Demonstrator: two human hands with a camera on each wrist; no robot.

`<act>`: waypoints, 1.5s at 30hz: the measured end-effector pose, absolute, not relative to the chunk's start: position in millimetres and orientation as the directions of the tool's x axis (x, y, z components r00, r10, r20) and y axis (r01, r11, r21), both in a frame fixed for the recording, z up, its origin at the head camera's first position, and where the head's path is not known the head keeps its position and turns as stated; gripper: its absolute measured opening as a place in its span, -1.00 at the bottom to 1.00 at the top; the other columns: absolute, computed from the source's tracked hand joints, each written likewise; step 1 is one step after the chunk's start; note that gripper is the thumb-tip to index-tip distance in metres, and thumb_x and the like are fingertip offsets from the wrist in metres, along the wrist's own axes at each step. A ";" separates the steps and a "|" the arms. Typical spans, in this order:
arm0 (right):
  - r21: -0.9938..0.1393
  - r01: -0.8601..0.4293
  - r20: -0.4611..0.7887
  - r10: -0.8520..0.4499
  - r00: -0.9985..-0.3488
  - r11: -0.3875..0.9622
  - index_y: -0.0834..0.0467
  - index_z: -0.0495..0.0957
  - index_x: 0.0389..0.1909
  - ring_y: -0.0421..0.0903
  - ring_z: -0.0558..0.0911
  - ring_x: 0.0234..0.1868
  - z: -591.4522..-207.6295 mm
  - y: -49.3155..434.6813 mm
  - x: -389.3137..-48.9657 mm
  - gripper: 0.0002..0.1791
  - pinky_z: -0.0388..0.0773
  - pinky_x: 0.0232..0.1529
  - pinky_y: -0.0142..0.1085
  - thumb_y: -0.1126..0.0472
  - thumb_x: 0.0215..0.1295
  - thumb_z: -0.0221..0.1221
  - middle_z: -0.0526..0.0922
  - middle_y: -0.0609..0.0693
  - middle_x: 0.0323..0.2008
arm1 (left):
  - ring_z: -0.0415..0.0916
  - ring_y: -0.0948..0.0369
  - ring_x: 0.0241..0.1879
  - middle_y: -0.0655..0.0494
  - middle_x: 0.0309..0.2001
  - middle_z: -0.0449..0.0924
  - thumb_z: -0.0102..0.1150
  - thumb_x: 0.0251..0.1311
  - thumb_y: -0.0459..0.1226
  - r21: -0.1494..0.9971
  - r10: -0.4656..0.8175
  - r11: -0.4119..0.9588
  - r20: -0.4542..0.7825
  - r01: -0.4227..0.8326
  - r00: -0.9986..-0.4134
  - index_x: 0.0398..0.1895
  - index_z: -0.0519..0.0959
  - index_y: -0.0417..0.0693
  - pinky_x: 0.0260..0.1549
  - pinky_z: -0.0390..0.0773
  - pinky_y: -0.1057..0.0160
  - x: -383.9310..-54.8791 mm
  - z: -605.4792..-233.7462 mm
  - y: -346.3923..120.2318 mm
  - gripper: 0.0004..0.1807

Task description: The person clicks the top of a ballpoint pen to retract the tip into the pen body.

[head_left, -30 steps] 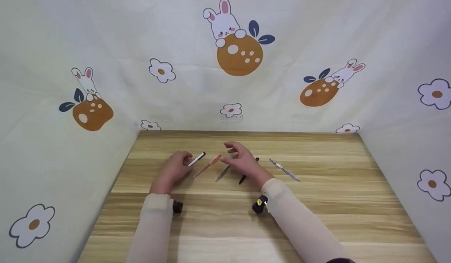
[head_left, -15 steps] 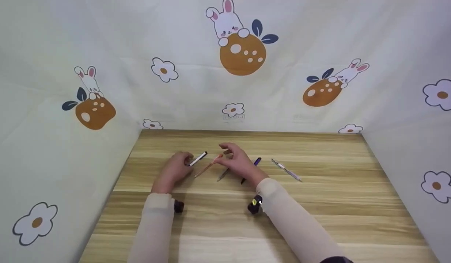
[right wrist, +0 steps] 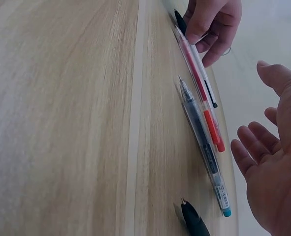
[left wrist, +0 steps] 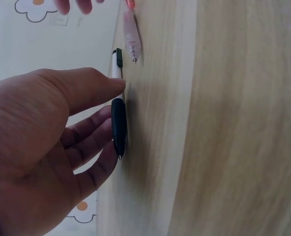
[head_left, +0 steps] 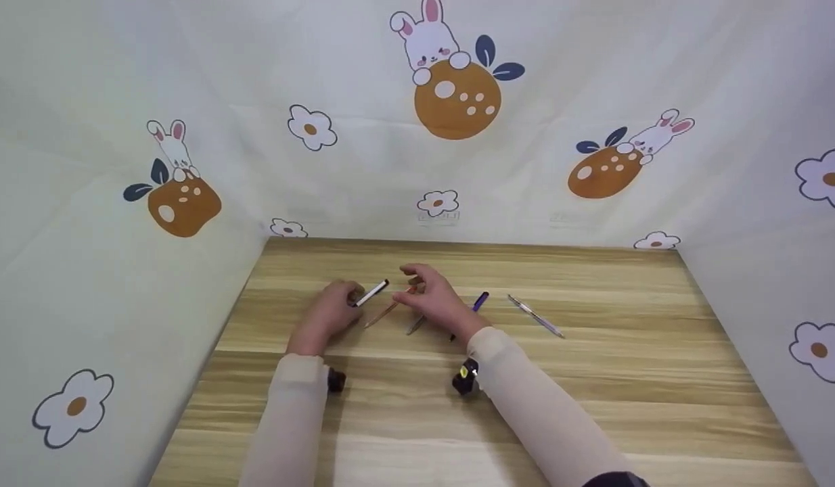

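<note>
My left hand (head_left: 329,311) pinches a white pen with a black grip and clip (head_left: 371,293) between thumb and fingers. In the left wrist view the pen's black grip (left wrist: 118,123) points down, close to the wooden surface. A clear pen with a red refill and orange-red end (right wrist: 213,129) lies just right of it. Over that pen's far end hovers my right hand (head_left: 434,297), fingers loosely bent and apart, holding nothing. Beneath the right hand, partly hidden, is a clear pen with a dark refill and teal end (right wrist: 204,147).
A purple pen with a black tip (head_left: 480,302) lies by my right wrist, partly covered. Farther right is a clear pen (head_left: 536,316), slanted the other way. Patterned cloth walls (head_left: 350,182) enclose the wooden table (head_left: 627,379) at the back and sides.
My right hand has moved left, from above the dark-refill pen towards the red one, uncovering more of the purple pen. The left hand keeps its hold. The head view has shifted slightly.
</note>
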State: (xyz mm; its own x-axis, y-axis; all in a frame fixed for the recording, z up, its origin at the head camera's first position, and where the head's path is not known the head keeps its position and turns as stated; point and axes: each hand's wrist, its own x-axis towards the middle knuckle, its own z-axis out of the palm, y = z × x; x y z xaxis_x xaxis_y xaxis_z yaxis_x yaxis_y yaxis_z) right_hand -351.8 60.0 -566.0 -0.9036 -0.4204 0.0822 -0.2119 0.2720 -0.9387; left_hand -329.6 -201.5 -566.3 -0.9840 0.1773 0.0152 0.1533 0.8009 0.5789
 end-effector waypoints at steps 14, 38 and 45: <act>-0.938 -0.236 0.114 -0.419 -0.901 0.253 0.23 0.45 0.57 0.29 0.62 0.32 -569.2 51.4 -354.4 -0.23 0.61 0.30 0.01 0.15 0.42 0.50 0.47 0.32 0.47 | 0.60 -0.05 -0.04 -0.09 -0.06 0.63 0.36 0.33 -0.44 0.516 0.172 0.843 0.009 0.152 -0.985 0.12 0.74 -0.19 0.11 0.60 -0.15 -333.7 -567.5 -196.9 -0.69; -0.946 -0.209 0.091 -0.416 -0.905 0.247 0.24 0.46 0.55 0.31 0.56 0.39 -561.1 54.4 -353.2 -0.25 0.59 0.34 0.04 0.13 0.43 0.49 0.48 0.34 0.45 | 0.62 0.00 -0.15 0.00 -0.20 0.72 0.34 0.28 -0.51 0.607 0.161 0.782 0.024 0.143 -0.987 0.07 0.77 -0.17 0.01 0.63 -0.10 -333.4 -560.0 -192.4 -0.69; -0.951 -0.186 0.070 -0.414 -0.908 0.248 0.19 0.45 0.57 0.33 0.55 0.42 -556.5 60.8 -352.7 -0.25 0.60 0.34 0.08 0.11 0.45 0.46 0.46 0.33 0.47 | 0.63 0.08 -0.19 -0.01 -0.21 0.74 0.28 0.28 -0.52 0.700 0.176 0.697 0.039 0.152 -0.984 0.07 0.76 -0.19 -0.05 0.64 0.00 -333.5 -557.4 -188.8 -0.68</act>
